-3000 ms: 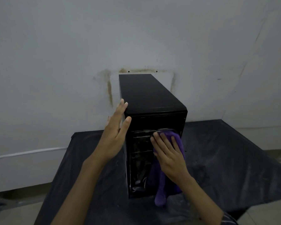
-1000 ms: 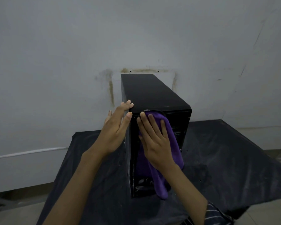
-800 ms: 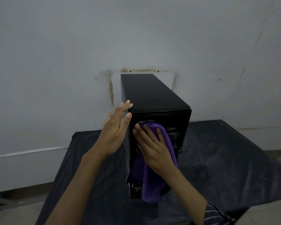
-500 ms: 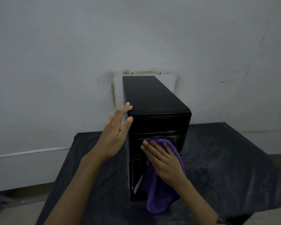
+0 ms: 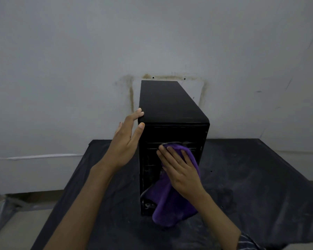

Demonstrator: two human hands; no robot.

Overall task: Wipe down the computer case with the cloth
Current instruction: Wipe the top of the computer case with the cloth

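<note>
Computer case, black and upright, is standing on the dark-covered tabletop with its far end close to the stained wall. Left hand is bracing the case's upper left edge, fingers extended and spread flat, gripping nothing. Right hand is pressing the purple cloth flat against the near front panel, fingers laid open over it; the cloth's loose end is hanging down to the tabletop.
</note>
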